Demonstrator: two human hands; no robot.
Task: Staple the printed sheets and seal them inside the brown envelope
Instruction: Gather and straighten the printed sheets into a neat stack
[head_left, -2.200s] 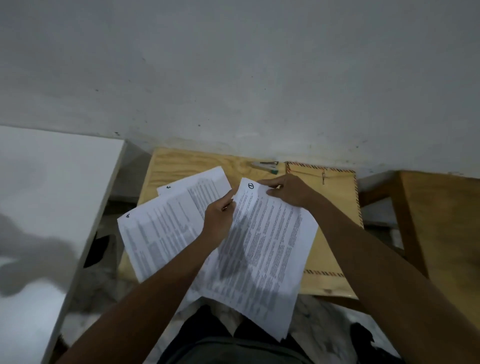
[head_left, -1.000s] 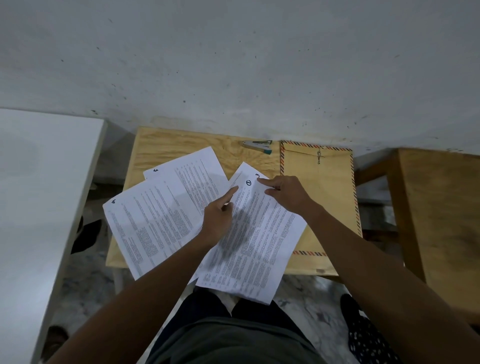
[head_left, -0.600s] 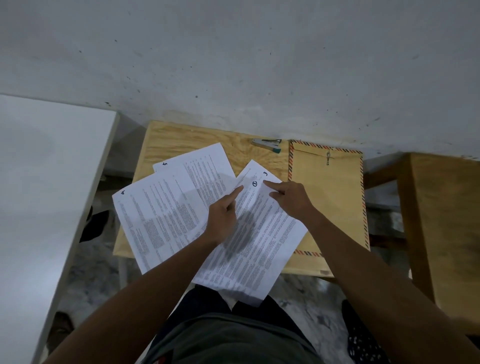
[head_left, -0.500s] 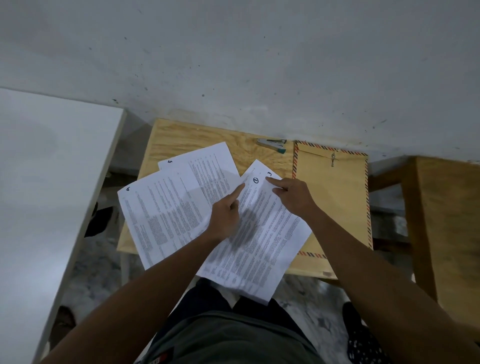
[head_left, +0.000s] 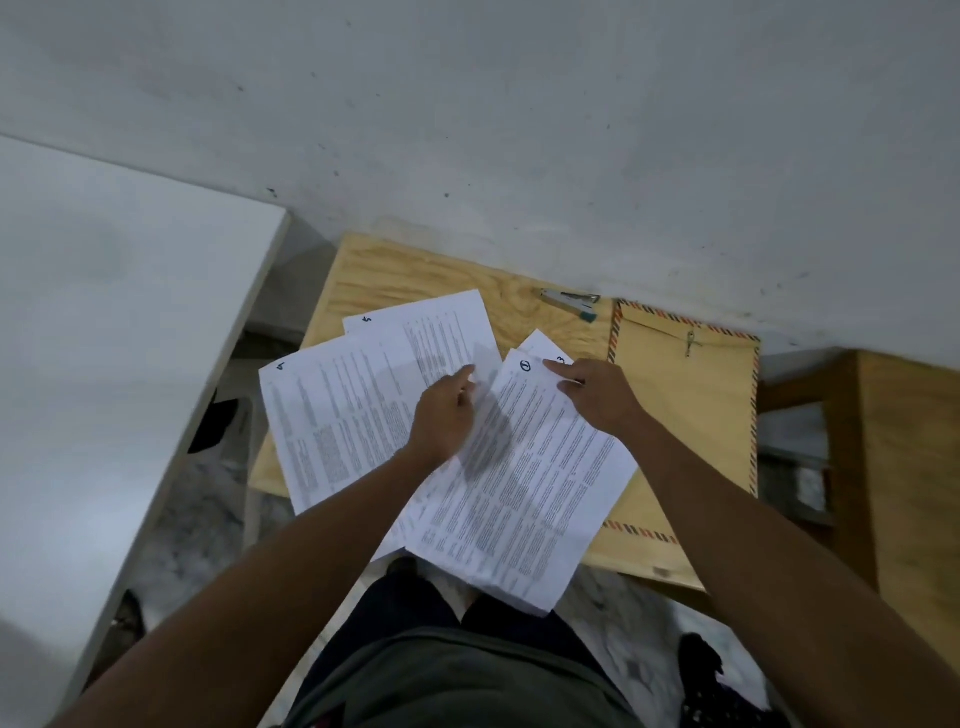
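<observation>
Sheets (head_left: 524, 467) half hidden under our left hand (head_left: 447, 415) and right hand (head_left: 597, 395), fingers straight on paper, brown envelope (head_left: 685, 395) partly covered, stapler (head_left: 569, 302) small, print unreadable.

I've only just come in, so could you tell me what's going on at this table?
A person is sorting printed sheets on a small wooden table. The right hand presses the top of the sheet marked 1, while the left hand reaches with straight fingers over the sheets marked 4 and 5. Nothing is stapled yet: the stapler lies untouched by the wall, and the brown envelope lies flat beside the sheets, partly under them.
</observation>
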